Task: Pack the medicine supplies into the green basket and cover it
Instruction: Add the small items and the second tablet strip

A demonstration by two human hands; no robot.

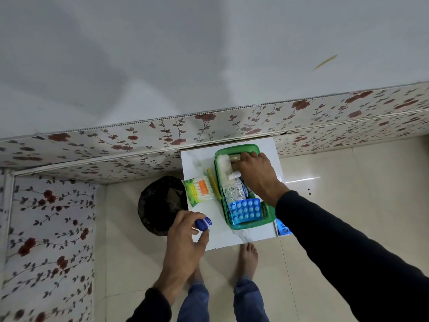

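The green basket (246,225) stands on a small white table (202,163). Inside it lie a white cotton roll (223,165), a clear packet (234,190) and a blue blister pack (245,209). My right hand (258,174) reaches into the basket's far end, fingers on a brown item (234,158) and a small white bottle (232,175). My left hand (185,235) hovers over the table's near left corner, closed on a small blue jar (203,223). A pack of cotton buds (197,190) and a yellow stick (214,184) lie left of the basket.
A black bin (160,205) stands on the floor left of the table. A blue item (283,227) pokes out at the table's right edge. Floral wall panels run behind and to the left. My bare feet (248,261) stand on the tiled floor below the table.
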